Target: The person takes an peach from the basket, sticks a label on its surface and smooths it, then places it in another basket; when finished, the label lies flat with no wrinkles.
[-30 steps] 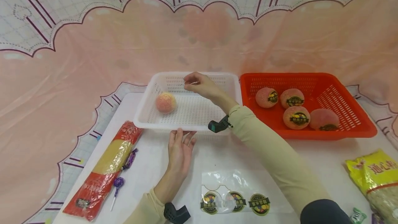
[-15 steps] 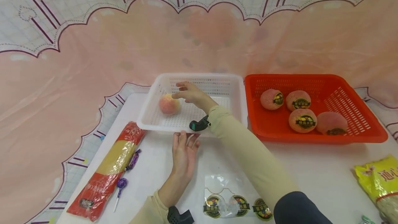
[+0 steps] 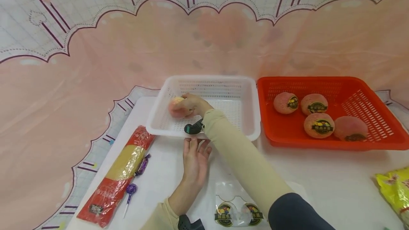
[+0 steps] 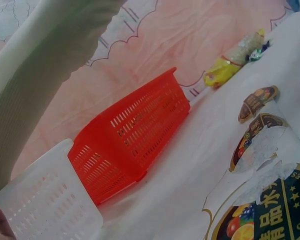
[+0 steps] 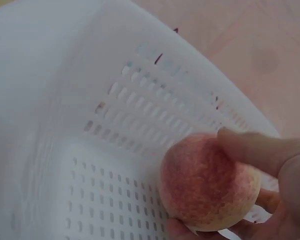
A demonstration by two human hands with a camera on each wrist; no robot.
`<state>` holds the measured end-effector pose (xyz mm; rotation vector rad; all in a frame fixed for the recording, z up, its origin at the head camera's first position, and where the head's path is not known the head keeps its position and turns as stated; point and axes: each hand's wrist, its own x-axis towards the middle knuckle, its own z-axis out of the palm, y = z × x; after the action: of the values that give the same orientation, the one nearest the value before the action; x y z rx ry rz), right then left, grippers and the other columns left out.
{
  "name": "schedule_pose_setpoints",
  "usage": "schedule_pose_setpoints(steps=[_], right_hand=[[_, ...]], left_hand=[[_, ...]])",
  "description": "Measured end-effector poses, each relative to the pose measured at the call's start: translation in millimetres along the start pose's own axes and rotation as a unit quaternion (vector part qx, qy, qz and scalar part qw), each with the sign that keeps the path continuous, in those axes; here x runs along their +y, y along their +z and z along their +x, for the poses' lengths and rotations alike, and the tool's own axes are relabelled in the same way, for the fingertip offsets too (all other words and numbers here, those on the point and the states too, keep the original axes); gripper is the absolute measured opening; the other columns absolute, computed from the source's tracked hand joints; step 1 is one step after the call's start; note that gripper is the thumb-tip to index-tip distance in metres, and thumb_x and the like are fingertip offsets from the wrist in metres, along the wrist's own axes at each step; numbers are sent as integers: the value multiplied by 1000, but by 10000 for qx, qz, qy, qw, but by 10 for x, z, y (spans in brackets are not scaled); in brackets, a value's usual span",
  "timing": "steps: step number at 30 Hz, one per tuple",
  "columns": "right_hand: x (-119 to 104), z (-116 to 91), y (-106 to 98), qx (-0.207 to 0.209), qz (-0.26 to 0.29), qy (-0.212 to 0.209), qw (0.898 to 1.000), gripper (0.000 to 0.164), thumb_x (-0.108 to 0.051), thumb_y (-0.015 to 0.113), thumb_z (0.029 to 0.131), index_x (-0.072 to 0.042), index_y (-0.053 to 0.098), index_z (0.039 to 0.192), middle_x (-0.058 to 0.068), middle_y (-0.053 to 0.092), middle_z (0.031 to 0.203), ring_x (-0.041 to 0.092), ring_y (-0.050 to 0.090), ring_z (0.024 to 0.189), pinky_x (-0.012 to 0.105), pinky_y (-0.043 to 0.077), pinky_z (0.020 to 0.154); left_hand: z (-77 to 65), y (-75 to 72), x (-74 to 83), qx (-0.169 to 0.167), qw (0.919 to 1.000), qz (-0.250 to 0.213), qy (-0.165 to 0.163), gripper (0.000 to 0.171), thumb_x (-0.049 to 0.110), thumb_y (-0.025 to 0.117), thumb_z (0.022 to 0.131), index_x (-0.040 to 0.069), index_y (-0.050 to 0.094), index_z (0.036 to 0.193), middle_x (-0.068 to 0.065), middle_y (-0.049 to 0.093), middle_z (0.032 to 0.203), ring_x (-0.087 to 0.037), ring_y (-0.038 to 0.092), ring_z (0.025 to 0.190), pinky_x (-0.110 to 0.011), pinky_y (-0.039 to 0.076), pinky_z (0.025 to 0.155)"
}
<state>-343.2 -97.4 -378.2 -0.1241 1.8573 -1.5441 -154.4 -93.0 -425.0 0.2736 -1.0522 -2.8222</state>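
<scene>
A red-and-yellow peach [image 5: 205, 182] sits in the left part of the white plastic basket [image 3: 234, 116]. My right hand [image 3: 195, 104] reaches over the basket's front and grips this peach, thumb on one side and fingers curled round the other, as the right wrist view shows. Palm up, my left hand [image 3: 195, 159] touches the white basket's front rim from below with its fingertips; only a bit of that hand shows in the left wrist view. Beside it, the red basket [image 3: 338, 144] holds several peaches [image 3: 319, 125] with black-and-gold labels.
A clear sheet of round fruit labels [image 3: 238, 214] lies in front, partly under the right sleeve. To the left are a long red-and-yellow packet [image 3: 118, 176], a purple-wrapped candy [image 3: 143, 165] and a purple lollipop [image 3: 131, 189]. A yellow bag [image 3: 396, 191] stands at the right.
My right hand has moved left and down inside the white basket and taken hold of the peach. The left hand stays at the rim. The whole view has shifted slightly.
</scene>
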Motion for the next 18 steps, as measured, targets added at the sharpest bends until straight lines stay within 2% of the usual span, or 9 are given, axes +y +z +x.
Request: schedule_pose_setpoints(steps=[4, 8, 13, 18], right_hand=[[35, -1, -38, 275, -110, -100, 9995, 74, -15, 72, 72, -17, 32, 135, 9, 39, 133, 26, 44, 115, 43, 47, 87], [24, -48, -60, 284, -17, -351, 9990, 72, -19, 71, 73, -15, 34, 134, 7, 42, 130, 24, 47, 111, 43, 48, 84], [-34, -225, -104, 149, 76, -725, 9972, 67, -21, 69, 76, -18, 34, 133, 6, 41, 129, 22, 49, 109, 43, 49, 83], [-40, -469, -187, 34, 119, -1097, 9939, 64, -22, 70, 75, -20, 37, 130, 5, 43, 127, 21, 51, 108, 41, 50, 81]], left_hand=[[-16, 10, -49, -11, 10000, 39, 17, 10, 27, 36, 95, 22, 41, 102, 0, 53, 97, -13, 56, 88, -21, 46, 67], [-12, 3, -68, -46, 10000, 15, 63, 12, 26, 37, 95, 22, 42, 104, -1, 52, 99, -13, 56, 89, -21, 46, 68], [17, -21, -64, -118, 9999, 16, 112, 11, 25, 38, 94, 20, 42, 102, 0, 51, 98, -14, 55, 91, -21, 46, 69], [37, -29, -40, -44, 9998, 151, 126, 9, 26, 37, 94, 18, 40, 96, 0, 50, 97, -11, 56, 88, -21, 47, 72]])
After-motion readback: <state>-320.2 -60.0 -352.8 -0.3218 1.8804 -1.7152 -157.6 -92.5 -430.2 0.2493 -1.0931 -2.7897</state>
